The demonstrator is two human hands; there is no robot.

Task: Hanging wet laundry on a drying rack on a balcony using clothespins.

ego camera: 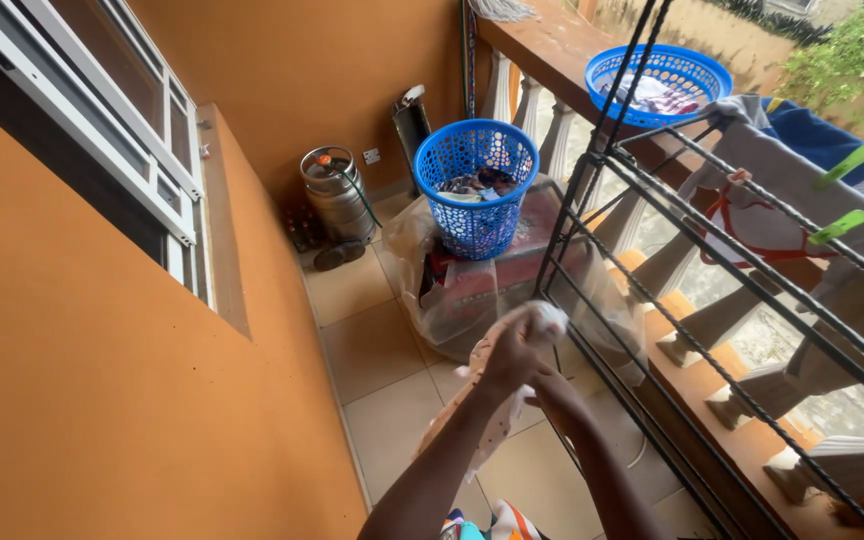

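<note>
Both of my hands hold a pale patterned cloth (497,415) over the tiled floor, beside a black metal drying rack (642,300). My left hand (510,357) grips the bunched top of the cloth, fingers closed around it. My right hand (555,395) sits just below and to the right, also closed on the cloth. The rest of the cloth hangs down under my forearms. A grey garment (802,190) hangs on the rack at the right, pinned with green pegs (845,196).
A blue laundry basket (476,190) with clothes stands on a plastic-wrapped box (492,290). A second blue basket (658,83) rests on the balcony railing. A metal gas cylinder (335,195) stands in the corner. An orange wall with a window (122,130) is at the left.
</note>
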